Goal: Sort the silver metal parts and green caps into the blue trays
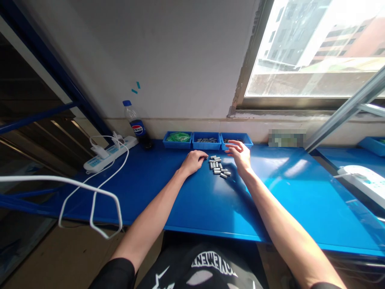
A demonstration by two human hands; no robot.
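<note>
On the blue table lies a loose group of small silvery metal cylinders (216, 165). My left hand (194, 162) rests at the left edge of this group, its fingers curled and pressed together; a small glint shows at the fingertips, too small to name. Raised to the right of the cylinders is my right hand (240, 157), with its fingers apart, bent and nothing visible between them. Its fingertips overlap the front of the right blue bin (247, 141), whose small dark contents are partly hidden. The middle blue bin (207, 146) holds more small metal pieces.
The left blue bin (177, 145) contains a green plastic bag (178, 137). A cola bottle (138, 126) stands left of it. Beside the bottle lies a white power strip (110, 155) with looping cables. A second power strip (365, 180) is at far right, near a metal post (339, 116).
</note>
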